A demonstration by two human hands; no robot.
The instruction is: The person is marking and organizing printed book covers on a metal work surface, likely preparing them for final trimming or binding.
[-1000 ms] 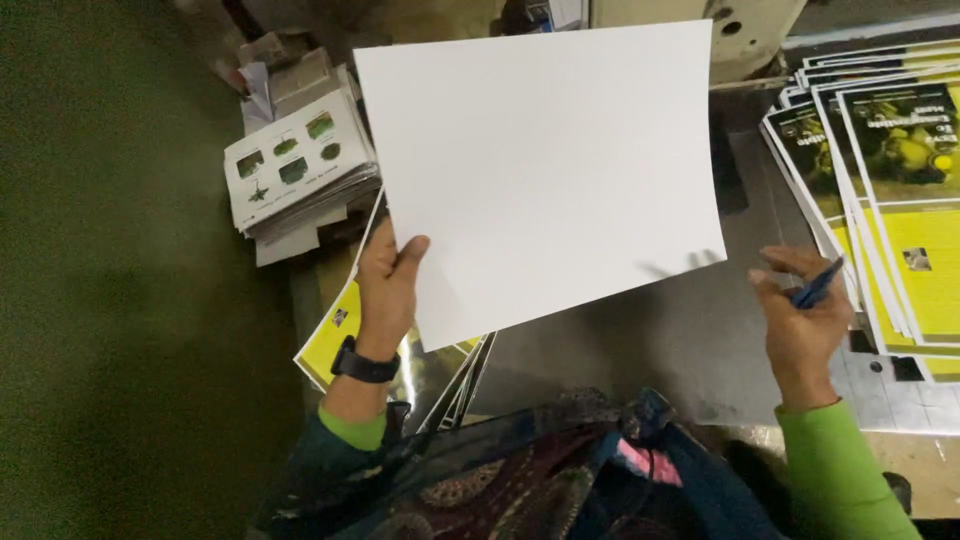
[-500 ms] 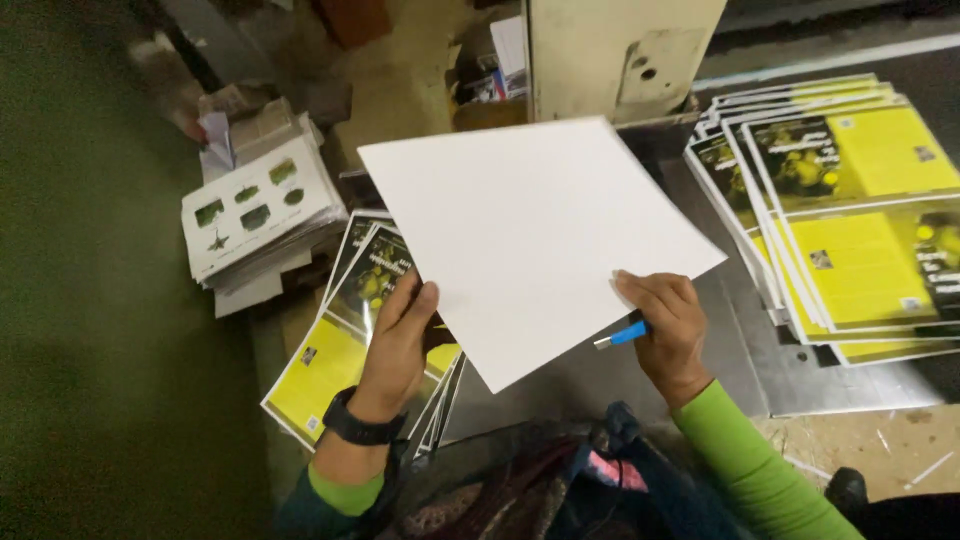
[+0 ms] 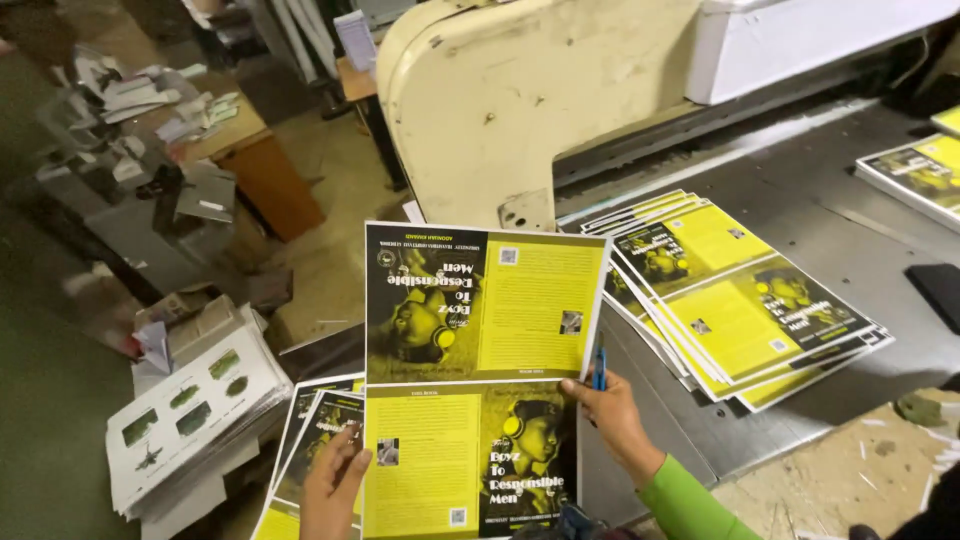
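Head view, looking down over the hands. The large glossy printed sheet, yellow and black, carrying two book-cover prints one above the other (image 3: 478, 375), is held up flat between both hands, face toward the camera. The left hand (image 3: 333, 487) is closed on the sheet's lower left edge, thumb on the printed face and the remaining fingers hidden behind the paper. The right hand (image 3: 612, 408) pinches the right edge at about mid-height, and the same fingers also carry a slim blue pen (image 3: 600, 365) that stands upright just above the pinch, its tip beside the sheet's margin. Below and to the left of the left-hand grip lies a stack of matching yellow-and-black sheets (image 3: 308, 425); further left sits a pile of white die-cut cards with green shapes (image 3: 190, 415). To the right of the right-hand grip a fanned stack of the same printed covers (image 3: 745, 305) rests on the grey metal machine table (image 3: 860, 250), behind which rises the cream-coloured machine housing (image 3: 480, 100). Judged risks: the pen, sharing the right-hand pinch, could score or ink the glossy face if the fingers shift; with only two edge grips, the upper half of the sheet is unsupported and could fold over or crease; a loosened pinch would let the sheet slide toward the fanned stack and disturb its order.
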